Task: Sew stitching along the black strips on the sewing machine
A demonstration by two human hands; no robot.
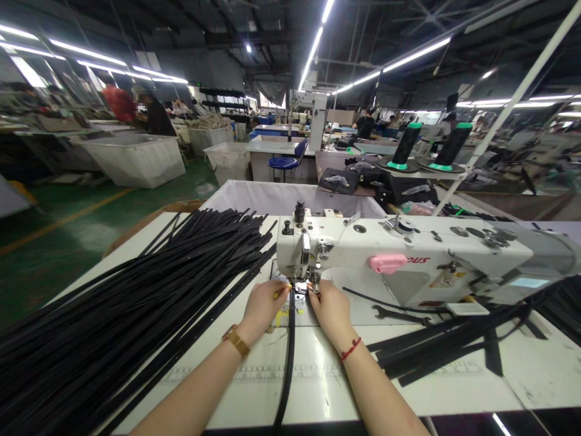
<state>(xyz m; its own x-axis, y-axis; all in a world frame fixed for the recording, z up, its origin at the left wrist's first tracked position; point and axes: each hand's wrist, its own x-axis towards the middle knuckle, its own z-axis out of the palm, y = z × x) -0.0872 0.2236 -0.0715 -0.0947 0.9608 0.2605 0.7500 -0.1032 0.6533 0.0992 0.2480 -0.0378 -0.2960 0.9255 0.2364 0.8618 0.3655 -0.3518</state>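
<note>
A white sewing machine (345,242) stands across the table. One narrow black strap (290,351) runs from under its needle area down over the table's front edge. My left hand (265,306) is closed in a pinch just left of the presser foot (300,289), its fingertips at the strap's edge. A small yellow bit shows at those fingers; what they pinch is unclear. To the right of the foot, my right hand (330,307) has its fingers curled together close to the machine head. Its fingertips are partly hidden, and I cannot make out what they hold.
A large pile of black straps (149,290) covers the table's left side. More cut black strips (436,345) and a wrench (399,315) lie on the right. Two black thread cones (406,145) stand behind, near black bags (354,177). A white bin (254,195) adjoins the table's back.
</note>
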